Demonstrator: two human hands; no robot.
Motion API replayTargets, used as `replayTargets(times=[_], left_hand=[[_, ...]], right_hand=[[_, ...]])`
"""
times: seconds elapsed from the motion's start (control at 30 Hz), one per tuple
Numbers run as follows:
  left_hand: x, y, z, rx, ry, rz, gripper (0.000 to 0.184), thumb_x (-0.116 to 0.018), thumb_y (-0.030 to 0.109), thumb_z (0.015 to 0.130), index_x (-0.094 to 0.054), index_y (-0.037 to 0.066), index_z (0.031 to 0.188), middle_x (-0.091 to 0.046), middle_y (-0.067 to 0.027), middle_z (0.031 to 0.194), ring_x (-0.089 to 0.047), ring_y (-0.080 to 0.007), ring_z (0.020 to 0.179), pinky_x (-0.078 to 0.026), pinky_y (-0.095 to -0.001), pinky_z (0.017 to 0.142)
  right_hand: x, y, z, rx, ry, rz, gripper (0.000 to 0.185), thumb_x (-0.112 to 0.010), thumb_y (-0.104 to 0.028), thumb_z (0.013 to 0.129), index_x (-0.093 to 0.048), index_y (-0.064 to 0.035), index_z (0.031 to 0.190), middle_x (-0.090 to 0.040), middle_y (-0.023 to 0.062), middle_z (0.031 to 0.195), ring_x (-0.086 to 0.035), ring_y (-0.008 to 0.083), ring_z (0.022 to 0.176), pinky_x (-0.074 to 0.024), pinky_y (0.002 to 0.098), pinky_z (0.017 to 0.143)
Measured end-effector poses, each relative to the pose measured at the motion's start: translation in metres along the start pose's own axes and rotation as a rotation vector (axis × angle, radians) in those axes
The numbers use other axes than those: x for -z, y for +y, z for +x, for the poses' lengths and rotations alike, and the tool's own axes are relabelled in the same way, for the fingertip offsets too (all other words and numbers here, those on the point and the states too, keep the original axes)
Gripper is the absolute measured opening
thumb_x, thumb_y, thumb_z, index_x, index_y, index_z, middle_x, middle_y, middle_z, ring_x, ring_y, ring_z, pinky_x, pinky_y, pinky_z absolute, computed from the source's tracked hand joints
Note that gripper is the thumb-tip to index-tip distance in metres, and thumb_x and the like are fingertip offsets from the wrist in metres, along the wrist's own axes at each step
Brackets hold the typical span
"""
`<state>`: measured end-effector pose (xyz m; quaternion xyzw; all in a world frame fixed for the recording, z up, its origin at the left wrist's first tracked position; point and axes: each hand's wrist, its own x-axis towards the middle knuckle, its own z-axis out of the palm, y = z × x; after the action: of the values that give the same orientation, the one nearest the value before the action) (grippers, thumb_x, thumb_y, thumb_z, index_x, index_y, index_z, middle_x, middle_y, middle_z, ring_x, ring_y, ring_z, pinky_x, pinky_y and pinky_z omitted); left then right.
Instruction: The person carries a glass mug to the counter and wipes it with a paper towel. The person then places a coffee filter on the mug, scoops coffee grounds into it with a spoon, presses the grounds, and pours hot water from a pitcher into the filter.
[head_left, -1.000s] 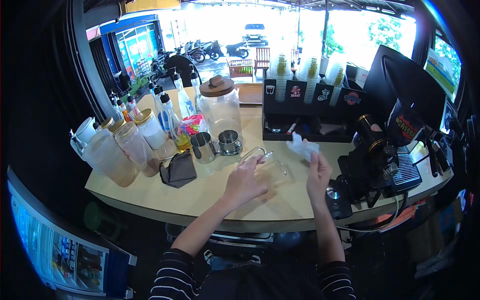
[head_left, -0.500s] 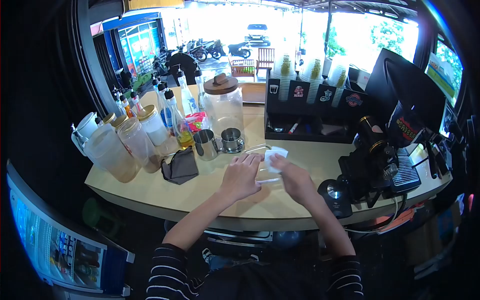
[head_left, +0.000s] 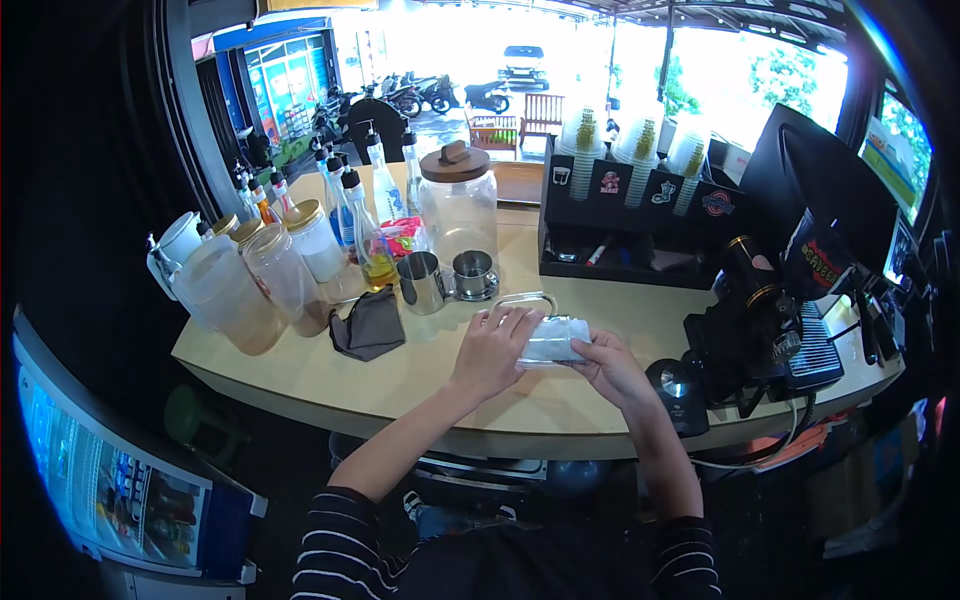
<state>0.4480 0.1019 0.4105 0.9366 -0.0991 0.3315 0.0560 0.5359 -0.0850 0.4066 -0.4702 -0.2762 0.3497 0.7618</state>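
Your left hand [head_left: 493, 350] grips clear glassware [head_left: 540, 361], your right hand [head_left: 615, 372] pinches white tissue [head_left: 562, 340] — metal pitcher [head_left: 423, 286] beyond your left.

A clear, handled glass mug [head_left: 547, 357] tilts sideways, in front and to the right of a small steel cup [head_left: 473, 274]; a white tissue [head_left: 568, 333] presses against its body, one end jutting out.

Clear vessel [head_left: 552, 352] seemingly part-hidden, fridge [head_left: 120, 500] cut off
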Motion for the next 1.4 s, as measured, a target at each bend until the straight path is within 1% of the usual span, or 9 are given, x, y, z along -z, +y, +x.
replayTargets(times=[0.27,0.47,0.73,0.93,1.0,1.03,1.1,1.2,1.4], left_hand=[[0.003,-0.004,-0.003,0.071,-0.097,-0.049,0.067,-0.074,0.015,0.058,-0.052,0.012,0.121,-0.058,-0.0064,0.114,-0.053,-0.0232,0.109,-0.042,-0.0384,0.091],[0.000,-0.001,0.002,0.109,-0.193,-0.138,0.064,-0.076,0.020,0.058,-0.055,0.002,0.115,-0.059,-0.0102,0.114,-0.052,-0.0257,0.113,-0.042,-0.0396,0.093],[0.000,-0.015,0.001,0.429,-0.477,-0.956,0.076,-0.079,0.019,0.060,-0.049,-0.004,0.125,-0.059,-0.0132,0.117,-0.059,-0.0206,0.104,-0.044,-0.0336,0.094],[-0.005,-0.019,-0.014,0.530,-0.381,-1.921,0.085,-0.082,0.010,0.059,-0.040,0.003,0.133,-0.052,-0.0066,0.120,-0.052,-0.0159,0.109,-0.041,-0.0310,0.096],[-0.011,-0.024,-0.015,0.435,-0.365,-1.925,0.083,-0.082,0.010,0.061,-0.039,0.004,0.131,-0.049,-0.0059,0.120,-0.050,-0.0157,0.110,-0.041,-0.0318,0.097],[-0.009,-0.022,-0.013,0.360,-0.321,-1.765,0.083,-0.083,0.013,0.061,-0.039,0.005,0.131,-0.048,-0.0064,0.121,-0.050,-0.0164,0.110,-0.041,-0.0321,0.097],[-0.011,-0.017,-0.011,0.295,-0.280,-1.607,0.083,-0.084,0.016,0.061,-0.039,0.005,0.130,-0.048,-0.0070,0.121,-0.051,-0.0170,0.109,-0.041,-0.0324,0.097],[-0.025,-0.005,-0.004,0.194,-0.274,-1.382,0.086,-0.085,0.013,0.059,-0.038,0.005,0.131,-0.047,-0.0060,0.120,-0.047,-0.0166,0.111,-0.042,-0.0332,0.095],[-0.037,0.001,-0.010,0.479,-0.077,-1.211,0.081,-0.085,0.013,0.060,-0.039,0.005,0.126,-0.047,-0.0078,0.119,-0.048,-0.0193,0.112,-0.042,-0.0342,0.096]], right_hand=[[-0.001,-0.024,-0.007,0.356,0.336,-0.496,0.029,-0.048,-0.002,0.092,-0.054,0.0027,0.120,-0.063,0.0147,0.112,-0.060,0.0232,0.108,-0.0468,0.0370,0.095],[-0.019,-0.008,-0.004,0.768,-0.049,-1.771,0.055,-0.054,0.009,0.070,-0.051,-0.0005,0.124,-0.051,0.0151,0.129,-0.043,0.0303,0.128,-0.0316,0.0474,0.109],[-0.011,-0.018,-0.019,0.999,-0.345,-1.992,0.045,-0.052,-0.012,0.083,-0.050,-0.0023,0.127,-0.047,0.0114,0.137,-0.041,0.0255,0.131,-0.0291,0.0495,0.111],[0.026,0.002,-0.021,1.146,-0.248,-1.873,0.038,-0.050,-0.008,0.087,-0.054,-0.0011,0.124,-0.054,0.0113,0.131,-0.050,0.0264,0.124,-0.0366,0.0442,0.107],[0.040,0.014,-0.017,0.734,0.270,-1.269,0.034,-0.047,-0.004,0.090,-0.055,0.0011,0.123,-0.056,0.0132,0.127,-0.053,0.0274,0.119,-0.0408,0.0399,0.104],[0.040,0.013,-0.011,0.737,0.272,-1.270,0.034,-0.047,-0.004,0.090,-0.055,0.0011,0.123,-0.056,0.0132,0.127,-0.053,0.0274,0.119,-0.0408,0.0399,0.104],[0.029,0.013,0.010,0.569,0.416,-0.320,0.031,-0.042,-0.004,0.093,-0.055,0.0027,0.121,-0.057,0.0138,0.123,-0.055,0.0251,0.115,-0.0435,0.0361,0.101],[-0.013,0.005,0.024,0.277,0.329,0.039,0.031,-0.034,-0.004,0.098,-0.048,0.0061,0.124,-0.054,0.0164,0.124,-0.055,0.0241,0.114,-0.0434,0.0382,0.103],[-0.025,0.033,0.028,0.332,0.406,0.130,0.032,-0.039,-0.006,0.098,-0.048,0.0039,0.127,-0.052,0.0116,0.126,-0.051,0.0198,0.118,-0.0398,0.0351,0.104]])
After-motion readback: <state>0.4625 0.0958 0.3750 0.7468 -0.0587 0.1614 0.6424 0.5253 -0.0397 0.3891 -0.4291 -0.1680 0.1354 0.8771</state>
